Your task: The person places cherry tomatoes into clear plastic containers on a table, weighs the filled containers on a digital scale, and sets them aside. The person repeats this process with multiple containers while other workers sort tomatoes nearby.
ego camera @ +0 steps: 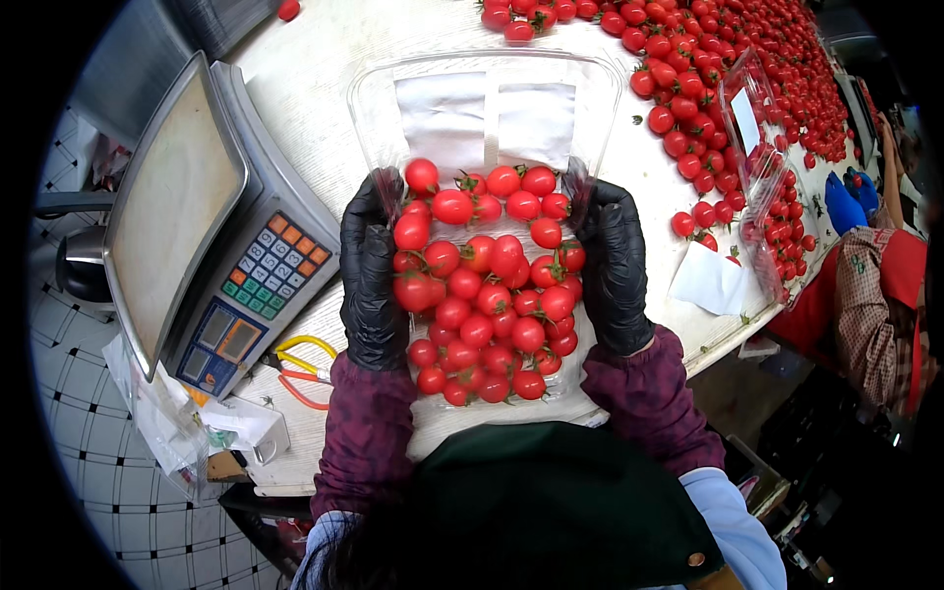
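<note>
A clear plastic clamshell container (606, 110) lies before me with its lid raised on the far side; two white absorbent-looking pads (442, 114) show through the plastic. Cherry tomatoes (477, 330), some with green stems, fill the near part and more lie towards the hinge. My left hand (375, 276), in a black glove, grips the container's left side. On the right side my right hand (611, 258), gloved alike, holds it with the fingers partly hidden behind the plastic.
A scale (269, 258) with keypad stands left, beside yellow-and-red-handled pliers (306, 361). A large heap of cherry tomatoes (686, 88) spreads at the upper right, with another clear container (759, 169) and a white pad (712, 279). A person with blue gloves (844, 203) is at the far right.
</note>
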`<act>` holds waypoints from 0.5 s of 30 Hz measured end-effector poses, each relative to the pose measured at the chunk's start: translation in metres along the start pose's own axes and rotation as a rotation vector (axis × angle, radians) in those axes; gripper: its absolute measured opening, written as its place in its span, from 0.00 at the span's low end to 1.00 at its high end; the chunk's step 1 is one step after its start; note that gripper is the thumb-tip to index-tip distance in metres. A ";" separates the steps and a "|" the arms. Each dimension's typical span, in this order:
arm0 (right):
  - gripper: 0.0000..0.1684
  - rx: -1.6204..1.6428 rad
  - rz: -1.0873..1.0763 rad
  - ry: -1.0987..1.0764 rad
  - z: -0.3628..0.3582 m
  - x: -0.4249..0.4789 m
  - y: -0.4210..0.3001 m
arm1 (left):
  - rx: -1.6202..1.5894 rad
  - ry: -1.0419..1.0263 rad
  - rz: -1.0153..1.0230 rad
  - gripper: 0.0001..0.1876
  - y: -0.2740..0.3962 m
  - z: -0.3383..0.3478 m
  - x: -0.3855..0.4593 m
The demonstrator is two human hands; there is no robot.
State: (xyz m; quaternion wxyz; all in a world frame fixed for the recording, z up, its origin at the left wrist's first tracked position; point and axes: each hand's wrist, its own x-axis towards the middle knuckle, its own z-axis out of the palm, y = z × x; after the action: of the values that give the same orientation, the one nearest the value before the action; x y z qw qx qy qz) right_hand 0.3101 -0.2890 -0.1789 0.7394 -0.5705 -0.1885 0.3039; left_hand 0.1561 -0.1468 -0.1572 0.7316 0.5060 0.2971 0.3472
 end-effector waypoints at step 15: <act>0.27 -0.438 -0.046 -0.054 -0.007 -0.052 -0.017 | 0.928 -0.182 0.367 0.35 0.009 -0.009 -0.073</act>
State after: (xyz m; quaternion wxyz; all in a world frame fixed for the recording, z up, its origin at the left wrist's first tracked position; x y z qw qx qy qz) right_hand 0.2792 -0.3314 -0.1608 0.5993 -0.7045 -0.2827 0.2541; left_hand 0.1049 -0.1984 -0.1449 0.3793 0.8499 0.2611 0.2560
